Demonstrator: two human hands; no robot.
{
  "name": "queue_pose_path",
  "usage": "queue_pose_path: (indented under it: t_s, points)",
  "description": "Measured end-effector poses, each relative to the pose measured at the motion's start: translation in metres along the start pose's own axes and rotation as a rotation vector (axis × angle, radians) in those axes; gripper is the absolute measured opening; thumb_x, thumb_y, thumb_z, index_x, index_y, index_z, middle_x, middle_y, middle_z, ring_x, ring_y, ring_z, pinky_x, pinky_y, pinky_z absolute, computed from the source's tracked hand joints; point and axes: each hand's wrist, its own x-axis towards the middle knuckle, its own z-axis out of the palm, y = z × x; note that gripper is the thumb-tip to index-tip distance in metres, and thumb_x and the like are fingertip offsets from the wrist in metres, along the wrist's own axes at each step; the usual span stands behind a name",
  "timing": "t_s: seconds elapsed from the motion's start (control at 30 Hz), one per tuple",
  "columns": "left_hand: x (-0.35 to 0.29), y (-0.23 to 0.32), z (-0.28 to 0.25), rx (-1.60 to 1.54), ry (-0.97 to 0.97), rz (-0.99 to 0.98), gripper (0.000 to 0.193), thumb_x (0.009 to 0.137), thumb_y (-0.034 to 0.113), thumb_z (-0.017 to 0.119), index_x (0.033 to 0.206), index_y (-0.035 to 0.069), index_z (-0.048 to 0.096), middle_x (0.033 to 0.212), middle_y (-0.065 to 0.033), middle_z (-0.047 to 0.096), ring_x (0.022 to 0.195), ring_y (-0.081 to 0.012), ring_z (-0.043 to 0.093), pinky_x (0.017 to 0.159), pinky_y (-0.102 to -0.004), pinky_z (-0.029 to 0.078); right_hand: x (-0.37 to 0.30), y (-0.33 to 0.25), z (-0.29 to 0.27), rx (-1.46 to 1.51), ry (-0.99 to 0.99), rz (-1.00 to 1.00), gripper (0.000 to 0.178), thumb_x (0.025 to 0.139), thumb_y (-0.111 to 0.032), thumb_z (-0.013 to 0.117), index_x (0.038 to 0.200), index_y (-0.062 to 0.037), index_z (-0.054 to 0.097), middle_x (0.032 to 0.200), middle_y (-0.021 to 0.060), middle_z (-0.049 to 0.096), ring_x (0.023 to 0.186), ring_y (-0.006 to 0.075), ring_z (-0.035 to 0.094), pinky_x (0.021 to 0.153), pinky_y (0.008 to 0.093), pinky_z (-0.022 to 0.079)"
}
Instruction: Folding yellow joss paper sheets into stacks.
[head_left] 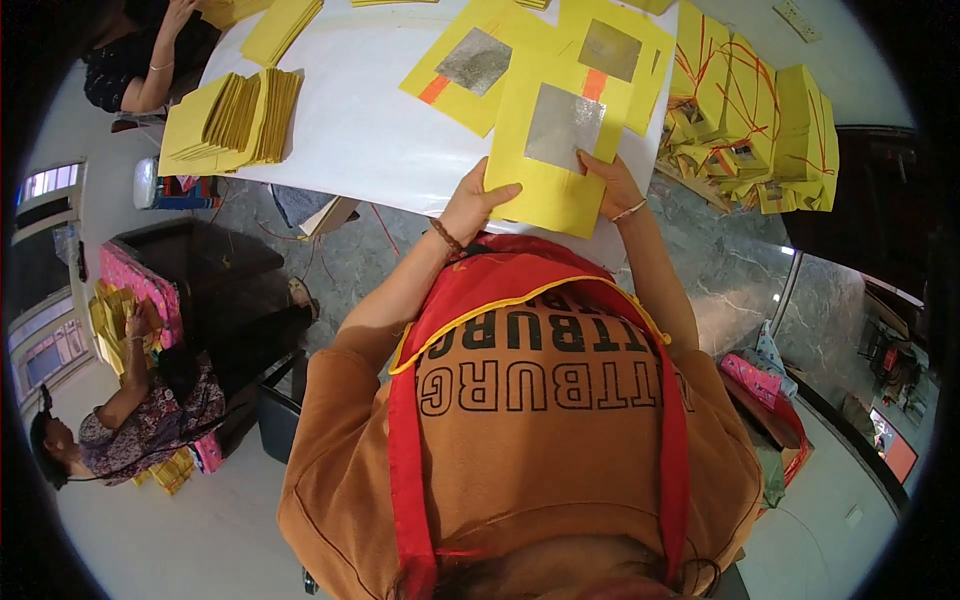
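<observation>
A yellow joss paper sheet (pixel 545 208) with a silver foil square is held at the table's near edge, its lower end toward me. My left hand (pixel 472 203) is closed on its left edge, thumb lying on top. At the right edge, my right hand (pixel 614 184) grips the same sheet, its thumb touching the lower corner of the foil. Just beyond lie more yellow sheets (pixel 425 75) with silver squares and orange strips, partly overlapped by the held one.
A thick stack of folded yellow paper (pixel 230 125) stands on the white table (pixel 370 120) at left. Bundles tied with red string (pixel 745 100) are piled to the right. One person (pixel 150 80) sits at the far left; another (pixel 150 410) handles yellow paper at lower left.
</observation>
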Motion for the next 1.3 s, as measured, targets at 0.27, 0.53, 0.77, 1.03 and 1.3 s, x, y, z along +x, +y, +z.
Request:
queue_pose_path:
  t_s: [0.27,0.53,0.77,1.03,1.3]
  points:
    - [-0.024,0.039,0.042,0.768,0.059,0.177,0.035,0.083,0.011,0.05,0.115,0.003,0.04,0.072,-0.0103,0.056,0.065,-0.0159,0.054,0.06,-0.0269,0.042,-0.009,-0.001,0.007,0.226,-0.169,-0.139,0.029,0.082,-0.004,0.051,0.11,-0.0057,0.047,0.104,0.0052,0.054,0.093,0.0169,0.054,0.08,0.032,0.046]
    - [-0.026,0.041,0.05,0.361,-0.047,0.357,0.042,0.08,0.013,0.056,0.116,-0.001,0.039,0.092,-0.0096,0.059,0.086,-0.0149,0.055,0.074,-0.0253,0.044,0.0,0.005,0.019,0.357,-0.202,-0.202,0.039,0.083,-0.002,0.048,0.12,-0.0085,0.039,0.115,0.0055,0.049,0.103,0.02,0.049,0.087,0.0352,0.043]
    - [-0.01,0.026,0.021,0.383,0.194,0.219,0.031,0.083,0.017,0.054,0.107,-0.001,0.05,0.091,-0.0071,0.058,0.084,-0.0099,0.052,0.071,-0.0232,0.042,0.006,0.034,0.017,0.386,-0.156,-0.313,0.042,0.086,-0.012,0.046,0.126,-0.0117,0.034,0.124,0.0063,0.042,0.113,0.0204,0.041,0.093,0.0371,0.036]
    - [-0.011,0.078,-0.022,0.623,-0.095,0.058,0.036,0.084,0.024,0.052,0.111,0.0,0.049,0.091,-0.0079,0.059,0.08,-0.0108,0.053,0.069,-0.0234,0.043,-0.034,-0.065,-0.01,-0.101,-0.394,-0.147,0.055,0.076,-0.023,0.061,0.122,-0.0049,0.037,0.117,0.0071,0.047,0.103,0.0178,0.049,0.087,0.0317,0.041]
    - [-0.003,0.083,-0.027,0.619,-0.072,-0.19,0.032,0.082,0.016,0.055,0.109,0.0,0.051,0.094,-0.007,0.059,0.083,-0.0119,0.053,0.071,-0.0253,0.044,-0.024,-0.046,0.027,-0.276,-0.078,-0.131,0.033,0.08,-0.013,0.057,0.109,-0.0024,0.049,0.098,0.0033,0.057,0.083,0.0103,0.056,0.072,0.0255,0.046]
